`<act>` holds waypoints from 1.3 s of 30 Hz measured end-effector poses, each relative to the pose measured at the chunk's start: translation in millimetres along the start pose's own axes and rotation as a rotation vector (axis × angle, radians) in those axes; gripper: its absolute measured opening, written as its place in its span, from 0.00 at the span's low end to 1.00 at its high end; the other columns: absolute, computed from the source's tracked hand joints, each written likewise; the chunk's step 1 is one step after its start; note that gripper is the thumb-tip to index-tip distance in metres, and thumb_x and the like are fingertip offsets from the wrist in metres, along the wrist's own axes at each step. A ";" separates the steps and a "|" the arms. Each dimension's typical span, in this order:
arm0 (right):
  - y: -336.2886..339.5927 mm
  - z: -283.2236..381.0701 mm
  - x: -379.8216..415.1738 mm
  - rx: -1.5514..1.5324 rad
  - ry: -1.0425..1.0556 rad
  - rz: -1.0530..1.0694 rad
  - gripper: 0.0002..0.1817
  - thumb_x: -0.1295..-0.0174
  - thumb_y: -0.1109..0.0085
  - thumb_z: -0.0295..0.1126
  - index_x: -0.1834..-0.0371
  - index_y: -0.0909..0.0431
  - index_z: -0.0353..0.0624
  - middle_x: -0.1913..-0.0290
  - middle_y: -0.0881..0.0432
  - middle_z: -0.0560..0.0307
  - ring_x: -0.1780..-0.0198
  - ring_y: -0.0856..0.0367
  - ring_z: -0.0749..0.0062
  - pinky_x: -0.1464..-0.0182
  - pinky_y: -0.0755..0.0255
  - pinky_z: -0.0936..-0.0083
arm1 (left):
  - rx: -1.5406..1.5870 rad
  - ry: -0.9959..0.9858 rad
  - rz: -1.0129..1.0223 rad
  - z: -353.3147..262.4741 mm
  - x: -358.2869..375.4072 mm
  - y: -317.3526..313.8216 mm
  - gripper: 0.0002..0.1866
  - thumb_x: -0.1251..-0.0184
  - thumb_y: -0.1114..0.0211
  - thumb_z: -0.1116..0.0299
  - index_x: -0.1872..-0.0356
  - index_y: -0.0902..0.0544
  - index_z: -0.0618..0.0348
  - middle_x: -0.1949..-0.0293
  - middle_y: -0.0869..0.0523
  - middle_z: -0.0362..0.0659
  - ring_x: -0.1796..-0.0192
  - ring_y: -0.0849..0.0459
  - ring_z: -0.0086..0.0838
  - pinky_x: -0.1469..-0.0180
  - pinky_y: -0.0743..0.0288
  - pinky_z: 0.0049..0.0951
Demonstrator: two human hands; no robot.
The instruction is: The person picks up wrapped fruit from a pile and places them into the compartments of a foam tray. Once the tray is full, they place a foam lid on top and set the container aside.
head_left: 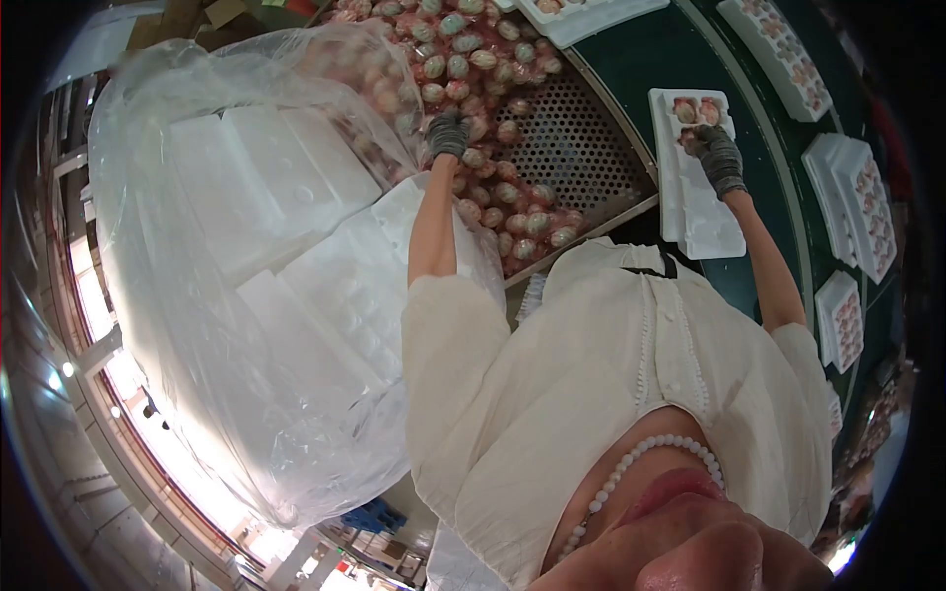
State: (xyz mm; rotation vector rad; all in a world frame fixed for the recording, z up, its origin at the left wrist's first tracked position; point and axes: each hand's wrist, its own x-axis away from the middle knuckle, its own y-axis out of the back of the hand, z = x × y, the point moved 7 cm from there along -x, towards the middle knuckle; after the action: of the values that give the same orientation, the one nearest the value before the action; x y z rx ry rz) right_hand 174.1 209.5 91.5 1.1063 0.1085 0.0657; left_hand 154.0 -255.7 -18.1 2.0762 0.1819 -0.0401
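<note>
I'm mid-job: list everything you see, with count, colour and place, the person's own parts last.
round pieces: too many to count, pale and reddish, heaped top centre
perforated panel: one, grey, beside the heap
near tray: one, white, at the right hand
other trays: at least five, white, top and right
green surface: one expanse, green, under the near tray
clear bag: one, transparent, left
bagged blocks: several, white, inside the bag
cardboard: count unclear, brown, top left
blue object: one, blue, bottom
necklace: one, white, at the neck
blouse: one, cream, lower centre
left hand: one, grey-gloved, at the heap
right hand: one, grey-gloved, over the near tray's far end
</note>
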 end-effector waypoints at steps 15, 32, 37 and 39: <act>49.0 33.6 79.8 -0.839 -0.031 -0.273 0.31 0.58 0.35 0.30 0.48 0.37 0.42 0.53 0.31 0.54 0.52 0.32 0.75 0.49 0.36 0.80 | 1.450 0.298 0.565 -332.3 91.1 -81.2 0.07 0.46 0.41 0.73 0.65 0.25 0.56 0.72 0.23 0.37 0.74 0.26 0.19 0.74 0.29 0.21; 33.8 4.4 94.0 -0.379 0.131 -0.358 0.25 0.59 0.39 0.30 0.52 0.31 0.47 0.53 0.30 0.51 0.52 0.31 0.58 0.50 0.34 0.71 | 1.049 0.009 0.347 -340.1 80.5 -120.2 0.09 0.44 0.45 0.71 0.66 0.23 0.66 0.70 0.21 0.43 0.68 0.24 0.25 0.64 0.29 0.24; 33.2 12.0 94.0 -0.286 0.231 -0.421 0.26 0.59 0.38 0.31 0.52 0.31 0.46 0.54 0.30 0.50 0.53 0.31 0.57 0.50 0.35 0.70 | 0.755 -0.270 -0.040 -353.3 86.8 -68.6 0.08 0.48 0.45 0.75 0.68 0.22 0.66 0.70 0.22 0.48 0.67 0.24 0.34 0.61 0.31 0.29; 29.8 11.1 81.2 -0.361 0.207 -0.311 0.26 0.59 0.39 0.32 0.52 0.31 0.45 0.54 0.29 0.50 0.53 0.31 0.58 0.50 0.35 0.70 | 0.831 -0.093 0.093 -345.9 81.2 -72.9 0.08 0.49 0.45 0.75 0.68 0.22 0.66 0.71 0.23 0.49 0.66 0.24 0.35 0.60 0.31 0.30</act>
State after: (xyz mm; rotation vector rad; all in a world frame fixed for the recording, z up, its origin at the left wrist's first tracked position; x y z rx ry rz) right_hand 256.0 221.7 118.7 0.7103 0.4363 -0.0772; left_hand 207.1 89.3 80.2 2.9001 0.0015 -0.1804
